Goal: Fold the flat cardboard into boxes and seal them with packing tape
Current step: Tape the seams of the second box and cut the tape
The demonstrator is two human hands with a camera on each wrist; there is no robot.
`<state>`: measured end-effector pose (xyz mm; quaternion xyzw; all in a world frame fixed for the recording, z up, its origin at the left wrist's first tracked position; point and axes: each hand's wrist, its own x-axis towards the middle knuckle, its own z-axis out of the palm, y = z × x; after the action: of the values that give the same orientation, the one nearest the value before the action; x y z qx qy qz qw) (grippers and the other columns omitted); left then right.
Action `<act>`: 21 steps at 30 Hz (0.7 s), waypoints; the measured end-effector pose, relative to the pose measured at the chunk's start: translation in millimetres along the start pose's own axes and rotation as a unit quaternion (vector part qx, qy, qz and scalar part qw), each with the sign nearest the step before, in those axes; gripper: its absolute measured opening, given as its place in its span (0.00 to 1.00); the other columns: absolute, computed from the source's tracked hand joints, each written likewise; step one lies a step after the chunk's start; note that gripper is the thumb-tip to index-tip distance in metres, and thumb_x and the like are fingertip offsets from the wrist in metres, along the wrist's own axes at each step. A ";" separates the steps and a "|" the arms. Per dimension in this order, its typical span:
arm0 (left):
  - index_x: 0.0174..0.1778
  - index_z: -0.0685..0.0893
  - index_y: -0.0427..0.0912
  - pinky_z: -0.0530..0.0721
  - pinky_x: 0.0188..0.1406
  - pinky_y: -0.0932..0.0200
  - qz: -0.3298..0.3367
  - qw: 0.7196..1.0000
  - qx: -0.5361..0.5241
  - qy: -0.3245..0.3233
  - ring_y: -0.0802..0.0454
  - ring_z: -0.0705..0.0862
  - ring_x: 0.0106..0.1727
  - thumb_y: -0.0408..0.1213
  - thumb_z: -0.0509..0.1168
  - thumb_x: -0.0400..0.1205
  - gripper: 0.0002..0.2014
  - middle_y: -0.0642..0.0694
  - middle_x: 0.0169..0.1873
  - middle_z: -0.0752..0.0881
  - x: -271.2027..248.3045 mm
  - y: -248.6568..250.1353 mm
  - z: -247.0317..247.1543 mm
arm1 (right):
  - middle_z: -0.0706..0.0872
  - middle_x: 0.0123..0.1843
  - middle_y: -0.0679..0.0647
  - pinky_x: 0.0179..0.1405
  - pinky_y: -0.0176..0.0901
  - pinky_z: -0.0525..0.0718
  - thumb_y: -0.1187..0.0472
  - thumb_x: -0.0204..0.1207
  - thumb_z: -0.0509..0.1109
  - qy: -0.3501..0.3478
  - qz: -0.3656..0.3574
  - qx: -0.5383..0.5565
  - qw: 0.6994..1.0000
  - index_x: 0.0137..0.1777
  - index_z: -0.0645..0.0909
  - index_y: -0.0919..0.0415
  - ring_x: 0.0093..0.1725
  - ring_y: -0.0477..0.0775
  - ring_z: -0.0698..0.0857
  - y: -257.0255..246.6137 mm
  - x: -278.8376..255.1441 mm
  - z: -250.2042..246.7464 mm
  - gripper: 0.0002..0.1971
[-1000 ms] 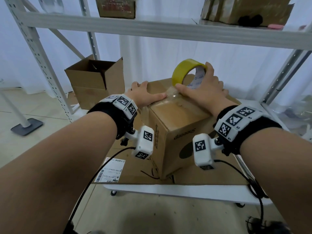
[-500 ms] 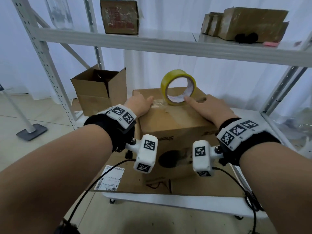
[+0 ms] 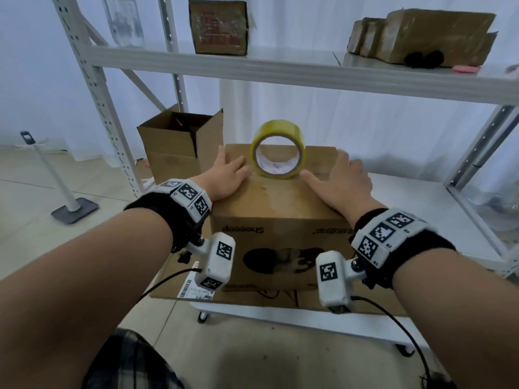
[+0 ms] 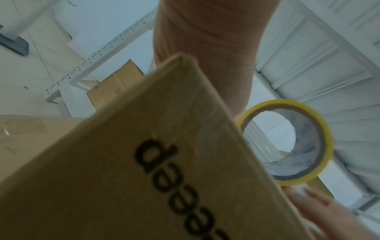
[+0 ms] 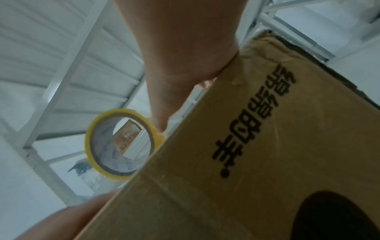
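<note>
Hands flat on top of the brown printed cardboard box (image 3: pixel 276 220): left hand (image 3: pixel 224 175) spread on the left half, right hand (image 3: pixel 341 178) spread on the right half, fingers straight, neither gripping anything. The yellow roll of clear packing tape (image 3: pixel 278 155) stands on its edge on the box top between them, far side of the centre seam. Right fingertip is close to the roll; contact can't be confirmed. The box sits on a flat sheet of brown cardboard (image 3: pixel 179 279) laid on the white wheeled cart (image 3: pixel 421 197).

Step, as I read it: flaps are closed and the glossy strip along the seam looks like tape already down, so this is pressing and smoothing the seal. Whether the strip is cut from the roll is not visible.

Next move probably calls for one hand to take the roll while the other keeps the flaps pinned, then run tape over the far edge or tear it off. The roll stands free on its rim, so it could roll off if the box gets nudged.

An open-topped brown cardboard box (image 3: pixel 179 147) stands behind to the left by the white metal shelf frame (image 3: pixel 92 80).
</note>
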<state>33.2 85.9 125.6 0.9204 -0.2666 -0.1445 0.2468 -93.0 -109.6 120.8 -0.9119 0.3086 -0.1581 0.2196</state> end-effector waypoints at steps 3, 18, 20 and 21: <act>0.85 0.54 0.45 0.48 0.82 0.52 0.039 0.999 0.000 -0.012 0.46 0.47 0.85 0.46 0.49 0.90 0.27 0.44 0.85 0.41 3.0 -6.6 -0.8 | 0.54 0.84 0.61 0.81 0.59 0.59 0.48 0.72 0.71 0.016 -0.166 0.118 0.979 0.85 0.47 0.46 0.83 0.62 0.55 -19.3 -3.6 -4.2 0.47; 0.83 0.61 0.41 0.50 0.80 0.59 0.075 0.995 0.038 0.047 0.48 0.54 0.84 0.38 0.47 0.91 0.23 0.44 0.84 0.55 3.7 -13.7 2.4 | 0.63 0.79 0.56 0.59 0.44 0.71 0.81 0.75 0.54 0.048 -0.242 0.032 0.969 0.81 0.65 0.43 0.73 0.60 0.65 -57.3 10.6 -4.0 0.40; 0.83 0.61 0.41 0.51 0.80 0.58 0.075 0.995 0.048 0.051 0.48 0.55 0.84 0.38 0.47 0.91 0.23 0.44 0.84 0.56 5.6 -13.5 2.0 | 0.66 0.77 0.56 0.67 0.45 0.70 0.73 0.77 0.60 0.021 -0.242 0.055 0.969 0.78 0.71 0.47 0.75 0.61 0.65 -55.5 13.0 -7.3 0.32; 0.83 0.62 0.41 0.51 0.80 0.58 0.073 0.995 0.051 0.052 0.48 0.56 0.84 0.39 0.47 0.91 0.23 0.44 0.84 0.56 6.1 -13.3 1.9 | 0.67 0.76 0.55 0.72 0.48 0.69 0.67 0.78 0.63 0.007 -0.233 0.079 0.969 0.77 0.72 0.48 0.75 0.61 0.66 -57.1 13.5 -8.7 0.28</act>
<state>43.0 91.6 116.1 0.9161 -0.3271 -0.0638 0.2230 -58.2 -80.1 158.7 -0.9373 0.0758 -0.2348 0.2460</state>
